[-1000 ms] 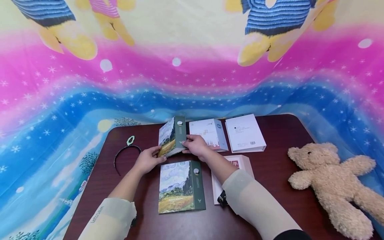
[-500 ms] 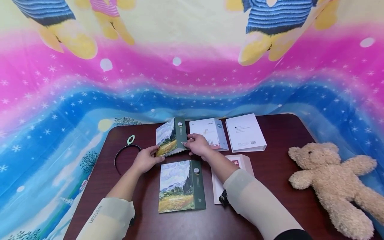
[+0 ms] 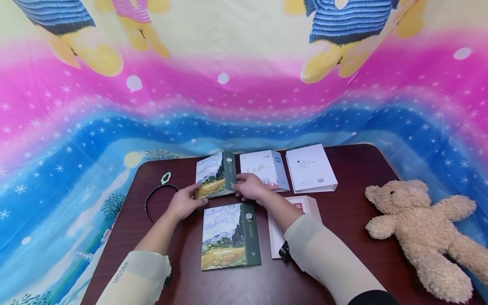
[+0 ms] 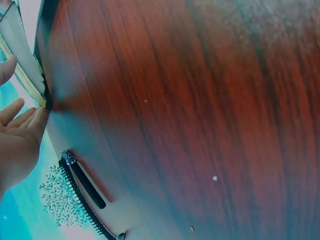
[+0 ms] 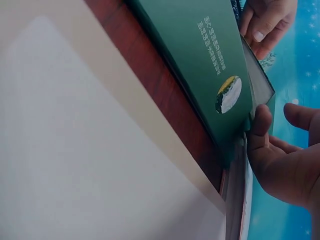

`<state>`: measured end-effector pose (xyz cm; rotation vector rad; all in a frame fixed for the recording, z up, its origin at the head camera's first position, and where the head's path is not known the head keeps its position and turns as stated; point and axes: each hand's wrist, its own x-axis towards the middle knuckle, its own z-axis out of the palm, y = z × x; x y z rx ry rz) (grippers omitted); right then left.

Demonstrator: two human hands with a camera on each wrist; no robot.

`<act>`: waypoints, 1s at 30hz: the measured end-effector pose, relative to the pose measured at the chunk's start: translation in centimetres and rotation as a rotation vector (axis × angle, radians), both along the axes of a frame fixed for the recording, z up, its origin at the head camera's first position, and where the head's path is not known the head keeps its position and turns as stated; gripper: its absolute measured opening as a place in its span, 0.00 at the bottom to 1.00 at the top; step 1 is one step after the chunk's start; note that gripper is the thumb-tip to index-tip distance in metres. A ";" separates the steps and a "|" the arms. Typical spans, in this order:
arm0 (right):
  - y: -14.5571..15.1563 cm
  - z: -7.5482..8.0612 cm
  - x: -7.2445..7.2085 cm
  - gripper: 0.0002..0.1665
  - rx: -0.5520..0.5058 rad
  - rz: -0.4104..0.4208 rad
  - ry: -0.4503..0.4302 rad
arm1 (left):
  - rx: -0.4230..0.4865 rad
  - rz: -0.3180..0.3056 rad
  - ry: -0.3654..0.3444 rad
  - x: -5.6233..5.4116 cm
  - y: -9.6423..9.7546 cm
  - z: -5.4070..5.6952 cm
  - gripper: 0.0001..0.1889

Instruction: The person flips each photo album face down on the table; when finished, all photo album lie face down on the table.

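Note:
At the back left of the table lies a photo album with a painted landscape cover and dark green spine, its left end slightly raised. My left hand holds its near left corner, fingers by the cover and thumb at the near edge. At the near end of the spine my right hand pinches the corner; in the right wrist view the thumb meets the green spine. The left wrist view catches only a sliver of the album. A matching photo album lies nearer me.
A pale illustrated binder and a white binder lie along the back right. My right forearm partly covers another pale binder. A black headband lies left, and a teddy bear at the right edge.
The far photo album has been lowered from a steeper tilt to nearly flat and shifted a little left. Both hands have stayed at its near corners.

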<state>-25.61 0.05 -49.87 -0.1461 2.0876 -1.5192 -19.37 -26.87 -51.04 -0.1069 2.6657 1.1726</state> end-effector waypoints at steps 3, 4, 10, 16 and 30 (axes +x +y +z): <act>-0.1 0.0 0.2 0.38 -0.005 0.035 -0.007 | -0.010 -0.001 0.012 -0.1 -0.2 0.0 0.40; -0.1 0.0 0.2 0.38 -0.004 0.045 -0.008 | -0.008 0.000 0.013 -0.1 -0.2 0.0 0.40; 0.1 0.0 0.3 0.39 -0.002 0.076 -0.002 | -0.006 -0.001 0.015 -0.2 -0.3 -0.2 0.41; 0.7 -0.5 0.0 0.40 -0.001 0.088 -0.004 | -0.025 -0.002 0.021 -0.1 -0.1 -0.3 0.41; 2.2 0.0 0.2 0.43 0.041 0.112 0.062 | -0.039 -0.013 0.039 -0.1 0.1 0.2 0.40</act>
